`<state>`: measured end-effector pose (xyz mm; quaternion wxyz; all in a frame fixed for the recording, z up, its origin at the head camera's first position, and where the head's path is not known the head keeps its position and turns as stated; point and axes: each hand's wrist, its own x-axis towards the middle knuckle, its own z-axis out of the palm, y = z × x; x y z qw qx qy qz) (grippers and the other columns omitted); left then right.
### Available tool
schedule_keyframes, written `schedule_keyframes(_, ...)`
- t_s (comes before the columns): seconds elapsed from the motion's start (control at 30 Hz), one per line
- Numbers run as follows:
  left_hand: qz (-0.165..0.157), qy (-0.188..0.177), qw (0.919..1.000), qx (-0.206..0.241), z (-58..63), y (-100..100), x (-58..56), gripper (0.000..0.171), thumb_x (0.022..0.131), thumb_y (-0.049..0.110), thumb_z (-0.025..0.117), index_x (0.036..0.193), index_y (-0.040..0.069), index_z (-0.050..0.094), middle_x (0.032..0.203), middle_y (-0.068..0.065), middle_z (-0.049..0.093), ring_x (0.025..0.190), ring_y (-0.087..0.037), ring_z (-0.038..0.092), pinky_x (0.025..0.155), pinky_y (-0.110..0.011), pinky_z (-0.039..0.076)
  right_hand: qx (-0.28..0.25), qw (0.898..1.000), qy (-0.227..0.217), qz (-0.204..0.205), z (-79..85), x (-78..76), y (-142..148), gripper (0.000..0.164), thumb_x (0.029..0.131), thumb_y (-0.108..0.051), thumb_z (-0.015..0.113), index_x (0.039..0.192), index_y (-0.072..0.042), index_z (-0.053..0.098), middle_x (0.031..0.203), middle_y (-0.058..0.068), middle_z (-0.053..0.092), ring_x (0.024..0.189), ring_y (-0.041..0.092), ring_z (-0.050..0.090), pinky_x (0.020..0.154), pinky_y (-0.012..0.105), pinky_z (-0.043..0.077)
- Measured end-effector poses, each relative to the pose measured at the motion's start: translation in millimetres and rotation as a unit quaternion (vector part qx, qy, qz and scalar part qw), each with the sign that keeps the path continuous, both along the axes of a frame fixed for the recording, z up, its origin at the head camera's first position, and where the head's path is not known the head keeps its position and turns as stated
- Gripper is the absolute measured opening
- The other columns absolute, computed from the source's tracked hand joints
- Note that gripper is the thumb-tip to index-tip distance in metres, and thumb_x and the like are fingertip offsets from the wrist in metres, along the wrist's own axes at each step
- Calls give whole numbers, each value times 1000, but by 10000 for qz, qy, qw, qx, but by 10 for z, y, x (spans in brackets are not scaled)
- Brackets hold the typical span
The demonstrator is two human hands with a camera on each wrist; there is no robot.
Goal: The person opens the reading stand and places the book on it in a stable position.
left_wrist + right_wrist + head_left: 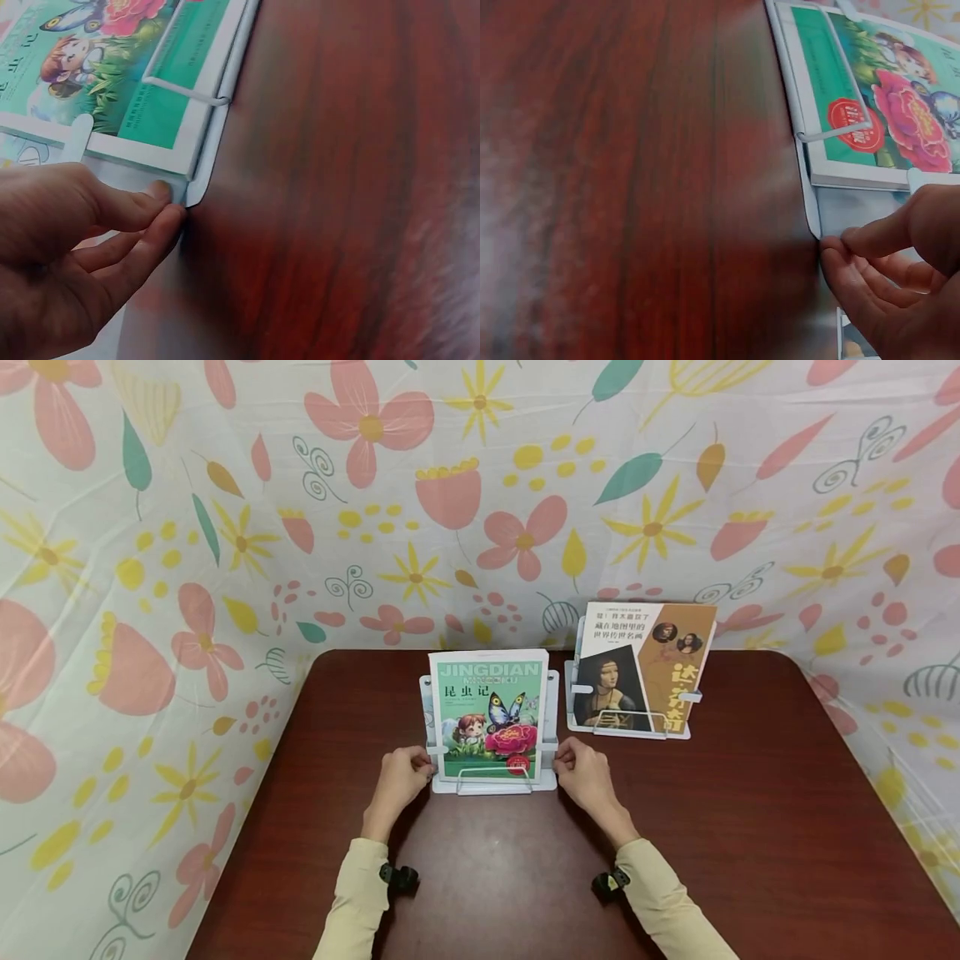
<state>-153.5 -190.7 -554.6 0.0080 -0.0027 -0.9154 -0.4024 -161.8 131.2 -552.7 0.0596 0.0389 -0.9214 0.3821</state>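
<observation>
A green-covered book (491,714) with a butterfly and a red flower leans upright on a white book stand (551,710). Side clips and a wire bar at the front keep it in place. My left hand (405,777) pinches the stand's lower left edge between thumb and fingers; the left wrist view shows this hand (90,240) beside the book's corner. On the opposite side my right hand (587,774) pinches the lower right edge, and in the right wrist view its fingertips (847,259) meet at the stand's corner. Neither hand touches the book itself.
Behind and to the right, a second book (622,668) with a portrait on its cover leans on another white stand (573,714). Both stand on a dark reddish wooden table (765,827). A flower-patterned cloth (480,527) hangs behind the table and along its sides.
</observation>
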Motion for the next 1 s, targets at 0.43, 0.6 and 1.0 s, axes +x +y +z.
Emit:
schedule_keyframes(0.43, 347, 544, 9971, -393, 13, 121, -390, 6, 88, 5, 75, 82, 5, 74, 75, -7, 73, 68, -20, 63, 62, -32, 51, 139, 9984, 388, -397, -20, -273, -54, 4, 85, -4, 72, 83, -3, 68, 75, 11, 72, 69, 26, 68, 69, 47, 52)
schedule_keyframes(0.6, 635, 850, 9932, -468, 3, 212, -547, 4, 87, 3, 75, 82, 3, 75, 74, -9, 72, 71, -28, 66, 70, -41, 55, 127, 9963, 516, -674, -66, -426, -112, 6, 86, -4, 72, 85, 0, 68, 78, 15, 73, 74, 33, 70, 73, 53, 52)
schedule_keyframes(1.0, 1136, 651, 9894, -624, 25, 411, -807, 7, 92, 2, 69, 87, 1, 74, 90, -17, 75, 83, -39, 69, 83, -52, 55, 24, 9969, 451, -642, -42, -566, -178, 16, 91, -4, 65, 99, 9, 68, 92, 25, 75, 87, 37, 74, 82, 52, 58)
